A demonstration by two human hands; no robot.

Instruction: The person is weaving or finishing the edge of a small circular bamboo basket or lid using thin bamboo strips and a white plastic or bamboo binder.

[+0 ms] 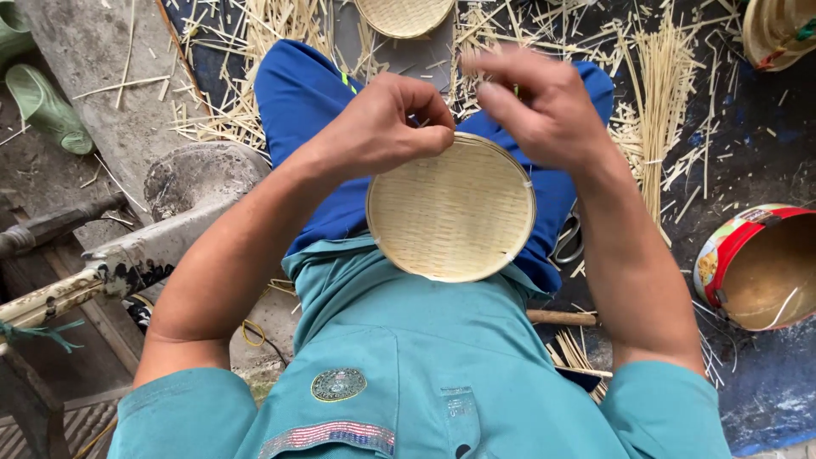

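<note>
Straw-littered floor (680, 127); left hand (382, 127) pinches round woven tray (450, 212).

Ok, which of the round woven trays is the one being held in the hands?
The full round woven bamboo tray on the lap, gripped at its far rim by the left hand. The other tray lies untouched on the ground beyond the knees.
</note>
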